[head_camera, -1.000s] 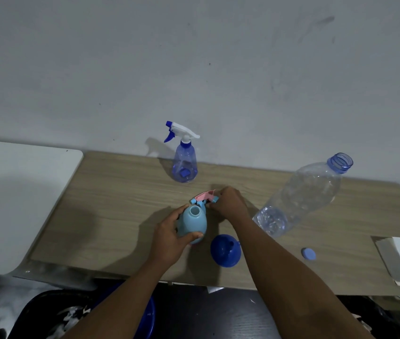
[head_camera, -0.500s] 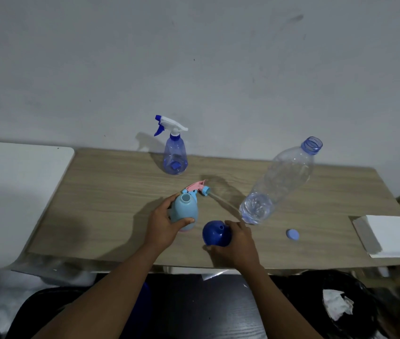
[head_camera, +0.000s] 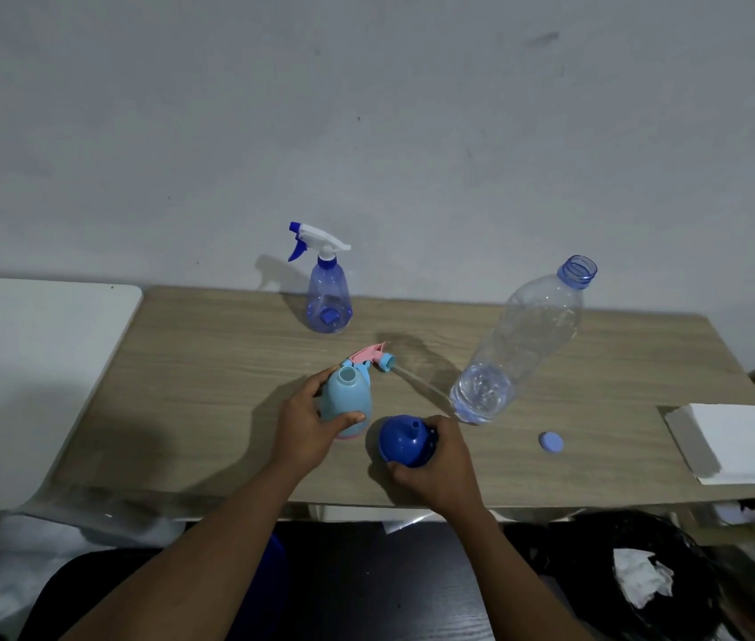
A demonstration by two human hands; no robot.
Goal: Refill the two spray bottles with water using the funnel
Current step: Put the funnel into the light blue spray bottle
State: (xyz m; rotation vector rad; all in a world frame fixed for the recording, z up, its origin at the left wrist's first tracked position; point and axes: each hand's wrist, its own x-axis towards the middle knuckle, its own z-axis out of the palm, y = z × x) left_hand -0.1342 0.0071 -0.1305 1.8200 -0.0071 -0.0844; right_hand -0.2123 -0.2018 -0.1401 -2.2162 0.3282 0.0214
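— So, how far along are you?

— Early, I'd judge. On the left, my left hand [head_camera: 308,427] is wrapped around the light blue spray bottle [head_camera: 347,402], which stands upright on the wooden table [head_camera: 209,363] with its neck open; its pink-and-blue trigger head [head_camera: 373,357] lies just behind it. Further back, the clear blue spray bottle [head_camera: 329,296] has its sprayer on and looks empty. My right hand [head_camera: 438,460] is closed on the dark blue funnel [head_camera: 405,440], spout up, near the table's front edge. Beyond it the water bottle [head_camera: 523,344] stands uncapped, a little water at the bottom, its cap [head_camera: 551,442] lying on the table to its right.

— Nothing poured yet?

— Seemingly not; both refills remain.

— Any labels?

— None I can read; every bottle looks bare.
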